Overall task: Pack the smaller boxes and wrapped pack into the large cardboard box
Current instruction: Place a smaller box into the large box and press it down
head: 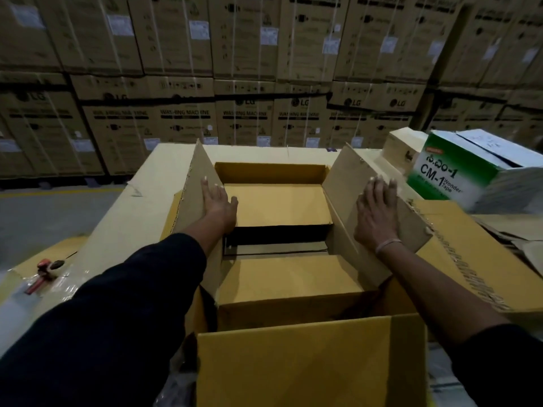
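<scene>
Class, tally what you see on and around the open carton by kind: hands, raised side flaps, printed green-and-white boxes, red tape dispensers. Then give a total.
Hands: 2 (left hand, right hand)
Raised side flaps: 2 (left flap, right flap)
Green-and-white box: 1
Red tape dispenser: 1
Total: 6

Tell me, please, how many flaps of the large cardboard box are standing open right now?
4: left flap under the left hand, right flap under the right hand, far flap, near flap closest to the camera. None seems hidden.
</scene>
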`<state>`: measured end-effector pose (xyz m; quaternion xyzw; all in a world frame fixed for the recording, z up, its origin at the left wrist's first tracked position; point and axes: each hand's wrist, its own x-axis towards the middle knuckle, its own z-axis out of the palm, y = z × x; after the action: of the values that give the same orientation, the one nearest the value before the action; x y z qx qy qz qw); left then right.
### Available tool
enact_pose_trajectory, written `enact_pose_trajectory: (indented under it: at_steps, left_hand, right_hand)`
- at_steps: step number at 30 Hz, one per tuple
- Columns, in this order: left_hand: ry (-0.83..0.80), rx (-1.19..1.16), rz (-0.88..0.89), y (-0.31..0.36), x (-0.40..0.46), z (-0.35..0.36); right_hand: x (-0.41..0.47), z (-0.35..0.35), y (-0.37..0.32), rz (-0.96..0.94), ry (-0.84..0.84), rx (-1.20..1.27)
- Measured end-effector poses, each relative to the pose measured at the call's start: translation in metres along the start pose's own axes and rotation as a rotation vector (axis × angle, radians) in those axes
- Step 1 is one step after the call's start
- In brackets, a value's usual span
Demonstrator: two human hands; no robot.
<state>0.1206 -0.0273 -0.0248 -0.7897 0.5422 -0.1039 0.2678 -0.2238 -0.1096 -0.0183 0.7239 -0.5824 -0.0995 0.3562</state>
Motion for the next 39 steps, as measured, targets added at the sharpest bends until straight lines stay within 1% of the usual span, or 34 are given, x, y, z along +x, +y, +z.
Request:
enact_pose_trajectory:
  at_steps: [2,4,6,7,9,11,13,16,20,22,24,26,29,31,33,36,38,39]
  left_hand:
    - [0.059,-0.099,0.024,0.006,0.01,0.006]
    - [0.118,-0.214,0.037,0.009,0.023,0.011]
    - [0.173,-0.31,0.036,0.012,0.034,0.015]
    - [0.193,-0.36,0.028,0.013,0.038,0.017]
    - [0.243,-0.461,-0.005,0.015,0.046,0.02]
    - [0.297,-0.522,-0.033,0.014,0.055,0.02]
    - [0.351,-0.576,-0.049,0.011,0.063,0.018]
    - [0.466,-0.688,-0.102,0.007,0.073,0.015]
    - [0.7,-0.945,-0.198,0.003,0.08,0.012]
    - [0.722,-1.082,-0.241,0.002,0.078,0.008]
    - [0.714,-1.132,-0.262,-0.001,0.076,0.006]
    - [0.706,-1.074,-0.242,-0.001,0.076,0.008]
    - [0.622,-0.878,-0.174,-0.004,0.078,0.015]
    - [0.55,-0.742,-0.129,-0.004,0.079,0.021]
    - [0.513,-0.648,-0.104,-0.002,0.077,0.023]
    - [0.465,-0.515,-0.109,0.001,0.081,0.02]
    - [0.435,-0.358,-0.145,-0.001,0.085,0.018]
    - [0.423,-0.277,-0.168,-0.005,0.087,0.016]
  right_hand:
    - [0.006,0.005,-0.008,-0.149,-0.013,0.045]
    - [0.016,0.018,-0.022,-0.36,-0.044,0.16]
    - [0.024,0.028,-0.039,-0.504,-0.165,0.345]
    - [0.026,0.032,-0.049,-0.552,-0.254,0.427]
    - [0.024,0.042,-0.068,-0.622,-0.409,0.495]
    - [0.023,0.054,-0.086,-0.662,-0.435,0.467]
    - [0.029,0.065,-0.095,-0.667,-0.399,0.436]
    - [0.041,0.072,-0.098,-0.626,-0.283,0.405]
    - [0.05,0.065,-0.096,-0.47,-0.015,0.441]
    - [0.067,0.054,-0.091,-0.373,0.057,0.521]
    - [0.101,0.044,-0.086,-0.302,0.071,0.627]
    - [0.143,0.034,-0.081,-0.263,0.052,0.659]
    - [0.203,0.021,-0.074,-0.286,0.005,0.582]
    - [0.239,0.02,-0.076,-0.33,-0.074,0.586]
    - [0.267,0.024,-0.08,-0.378,-0.176,0.611]
    - [0.288,0.032,-0.09,-0.4,-0.279,0.624]
    - [0.294,0.035,-0.092,-0.371,-0.261,0.631]
    - [0.296,0.037,-0.093,-0.352,-0.223,0.628]
